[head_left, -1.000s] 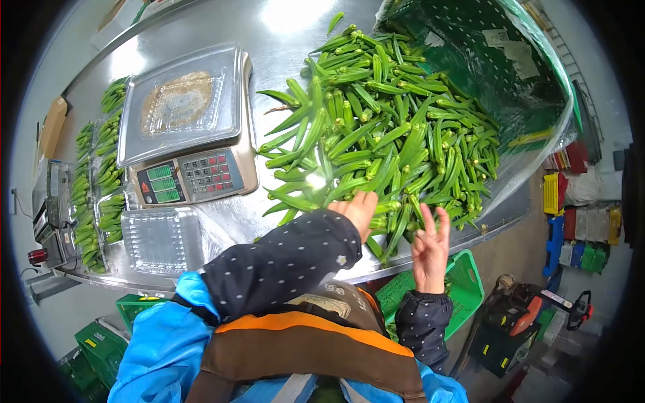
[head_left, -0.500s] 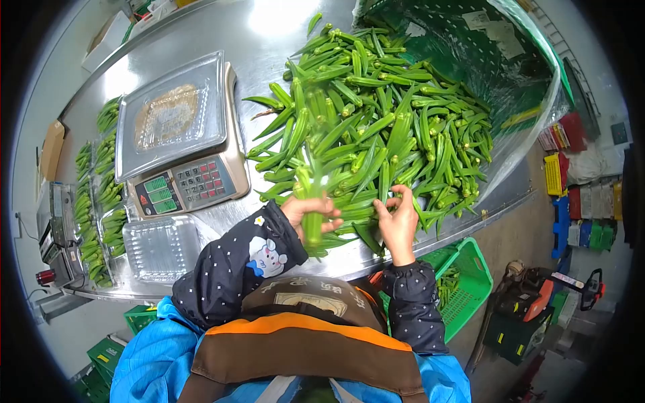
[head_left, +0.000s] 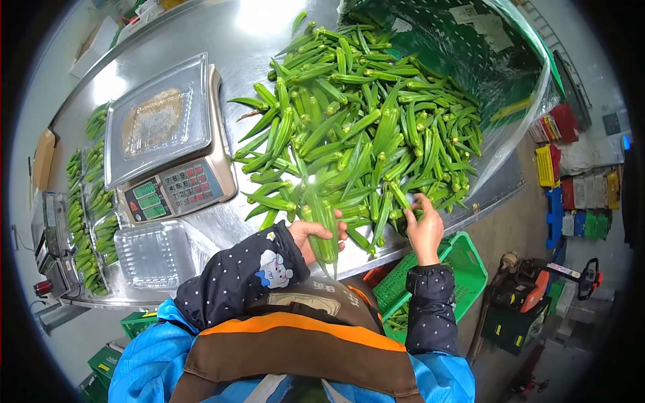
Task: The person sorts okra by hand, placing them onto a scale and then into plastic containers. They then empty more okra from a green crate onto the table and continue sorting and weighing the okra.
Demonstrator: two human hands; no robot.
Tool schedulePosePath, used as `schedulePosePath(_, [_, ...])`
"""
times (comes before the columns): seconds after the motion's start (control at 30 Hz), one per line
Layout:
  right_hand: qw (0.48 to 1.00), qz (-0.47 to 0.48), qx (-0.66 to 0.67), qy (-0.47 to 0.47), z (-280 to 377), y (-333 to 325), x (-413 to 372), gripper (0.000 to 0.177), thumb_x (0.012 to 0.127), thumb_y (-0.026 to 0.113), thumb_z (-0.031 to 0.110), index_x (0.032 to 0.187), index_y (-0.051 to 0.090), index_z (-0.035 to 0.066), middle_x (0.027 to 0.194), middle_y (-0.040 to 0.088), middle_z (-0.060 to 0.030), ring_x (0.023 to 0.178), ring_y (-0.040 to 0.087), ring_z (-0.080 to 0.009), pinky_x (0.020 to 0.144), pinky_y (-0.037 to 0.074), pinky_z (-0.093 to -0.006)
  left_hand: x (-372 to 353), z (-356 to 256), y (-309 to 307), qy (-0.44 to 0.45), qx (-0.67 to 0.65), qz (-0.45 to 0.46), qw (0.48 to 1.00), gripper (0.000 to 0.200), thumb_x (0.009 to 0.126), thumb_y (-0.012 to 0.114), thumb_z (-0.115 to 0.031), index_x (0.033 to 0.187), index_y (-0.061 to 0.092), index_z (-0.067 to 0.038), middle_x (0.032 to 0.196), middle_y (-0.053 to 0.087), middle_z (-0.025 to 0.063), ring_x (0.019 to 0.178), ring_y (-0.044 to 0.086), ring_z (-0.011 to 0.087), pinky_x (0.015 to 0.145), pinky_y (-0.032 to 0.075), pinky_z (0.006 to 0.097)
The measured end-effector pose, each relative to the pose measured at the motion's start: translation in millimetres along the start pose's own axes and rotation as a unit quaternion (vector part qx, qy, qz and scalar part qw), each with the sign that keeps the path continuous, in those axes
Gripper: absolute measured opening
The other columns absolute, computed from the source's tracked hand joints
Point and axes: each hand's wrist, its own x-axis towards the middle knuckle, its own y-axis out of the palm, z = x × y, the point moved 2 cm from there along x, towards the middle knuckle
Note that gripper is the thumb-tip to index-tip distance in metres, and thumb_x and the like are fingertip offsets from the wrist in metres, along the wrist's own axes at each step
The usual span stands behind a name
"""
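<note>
My left hand point(head_left: 314, 236) is wrapped round a bunch of okra point(head_left: 324, 232) near the table's front edge, thumb across the pods. To its right, my right hand point(head_left: 424, 228) has its thumb and fingertips closed at the end of a single okra pod point(head_left: 400, 197) on the near side of the heap. The large okra pile point(head_left: 376, 127) spreads over the metal table between my hands and a tipped green crate point(head_left: 463, 60) lined with clear plastic.
Left of the pile is a weighing scale point(head_left: 178, 191) with a clear plastic tray point(head_left: 158, 121) on it. An empty clear tray point(head_left: 153, 255) lies in front, beside packed okra rows point(head_left: 104, 195). Below the table edge stands a green basket point(head_left: 470, 279) holding some okra.
My left hand has tipped the okra bunch so it slants down toward me. My right hand has shifted right and closed on another pod. The whole view has moved slightly.
</note>
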Motion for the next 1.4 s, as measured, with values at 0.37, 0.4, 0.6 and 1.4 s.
schedulePosePath(0.37, [0.981, -0.045, 0.158, 0.105, 60, -8, -66, 0.024, 0.078, 0.071, 0.018, 0.081, 0.052, 0.004, 0.062, 0.057, -0.0047, 0.051, 0.052, -0.0196, 0.052, 0.040, -0.0300, -3, 9, -17, 0.005, 0.045, -0.045, 0.998, 0.048, 0.079, 0.065, -0.006, 0.122, 0.046, -0.010, 0.108, 0.057, 0.0128, 0.100, 0.058, 0.0281, 0.088, 0.046, 0.0436])
schedulePosePath(0.4, [0.980, -0.046, 0.160, 0.105, 55, 0, -64, 0.024, 0.078, 0.071, 0.018, 0.081, 0.052, 0.004, 0.062, 0.057, -0.0047, 0.051, 0.052, -0.0196, 0.052, 0.040, -0.0300, -6, 5, -20, -0.006, 0.056, -0.048, 0.997, 0.046, 0.079, 0.066, -0.006, 0.120, 0.046, -0.007, 0.102, 0.059, 0.0135, 0.094, 0.061, 0.0274, 0.086, 0.048, 0.0401])
schedulePosePath(0.6, [0.831, 0.052, 0.483, 0.272, 35, 38, -81, 0.030, 0.080, 0.068, 0.006, 0.096, 0.042, 0.007, 0.074, 0.060, -0.0067, 0.059, 0.057, -0.0100, 0.046, 0.040, -0.0235, -26, -12, -21, 0.078, -0.060, 0.033, 0.995, 0.064, 0.077, 0.059, -0.001, 0.136, 0.036, -0.008, 0.124, 0.051, 0.0142, 0.117, 0.049, 0.0291, 0.100, 0.040, 0.0441])
schedulePosePath(1.4, [0.928, 0.312, 0.109, 0.173, -64, -135, -14, 0.022, 0.077, 0.072, 0.019, 0.084, 0.062, 0.001, 0.066, 0.056, 0.0012, 0.056, 0.051, -0.0071, 0.049, 0.040, -0.0232, -130, -63, -73, 0.217, -0.057, 0.062, 0.973, 0.069, 0.076, 0.059, -0.003, 0.139, 0.031, -0.010, 0.119, 0.053, 0.0130, 0.099, 0.055, 0.0301, 0.088, 0.045, 0.0498])
